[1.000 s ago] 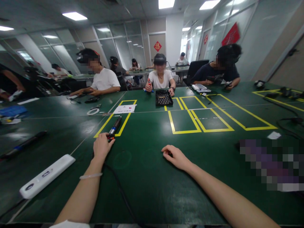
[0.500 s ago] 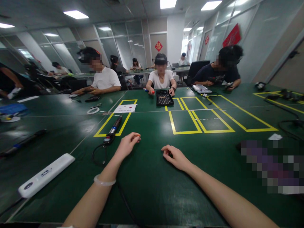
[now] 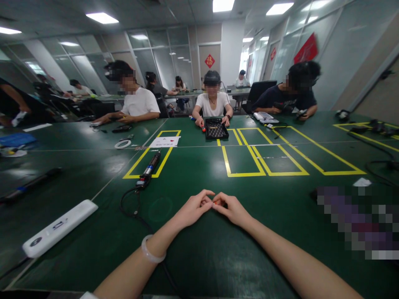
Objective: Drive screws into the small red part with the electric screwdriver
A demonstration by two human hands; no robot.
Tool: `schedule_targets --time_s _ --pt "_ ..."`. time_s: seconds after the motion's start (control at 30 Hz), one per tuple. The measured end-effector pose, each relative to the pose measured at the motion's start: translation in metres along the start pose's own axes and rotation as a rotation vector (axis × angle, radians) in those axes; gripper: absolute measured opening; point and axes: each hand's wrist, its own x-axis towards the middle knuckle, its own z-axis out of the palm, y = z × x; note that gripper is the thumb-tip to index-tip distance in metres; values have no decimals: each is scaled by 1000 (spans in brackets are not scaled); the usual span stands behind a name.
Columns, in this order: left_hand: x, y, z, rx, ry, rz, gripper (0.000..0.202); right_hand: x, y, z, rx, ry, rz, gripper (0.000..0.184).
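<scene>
My left hand (image 3: 196, 209) and my right hand (image 3: 230, 207) meet over the table, fingertips touching, the fingers of both curled inward. Between them shows a small orange-red object (image 3: 216, 203), mostly covered by the fingers, so its kind cannot be made out. To the left of my hands lies an electric screwdriver (image 3: 149, 169) with a dark body, a blue band and a black cable (image 3: 136, 212). It rests partly inside a yellow taped frame.
A white power strip (image 3: 60, 228) lies at the left. Further back are a white paper (image 3: 164, 142) and several yellow taped outlines (image 3: 246, 174). A person opposite holds a red-tipped tool (image 3: 203, 129) beside a black tray (image 3: 209, 136). Other people sit at both sides.
My left hand has moved right and toward me, bringing the orange object to my right hand. My right hand has barely moved. The person opposite has lowered the red-tipped tool slightly.
</scene>
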Motion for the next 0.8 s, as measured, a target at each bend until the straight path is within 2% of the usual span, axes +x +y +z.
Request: schedule_targets --time_s 0.17,0.33,0.47,0.53,0.67,0.73,0.8 --pt "-5 14 3 86 26 94 25 3 6 -2 178 10 74 28" --pt "-4 12 6 179 51 143 16 3 8 -2 126 -3 60 39" --pt "-3 7 4 175 101 107 19 2 6 0 183 19 45 27" --pt "-3 6 3 177 116 84 20 1 4 1 168 25 40 27" --pt "-3 3 0 226 73 78 24 1 -1 0 124 19 35 19" --pt "-1 -1 -7 302 68 79 27 2 -2 -1 110 23 38 17" --pt "1 -8 -21 437 142 62 30 2 -1 -1 91 26 49 18"
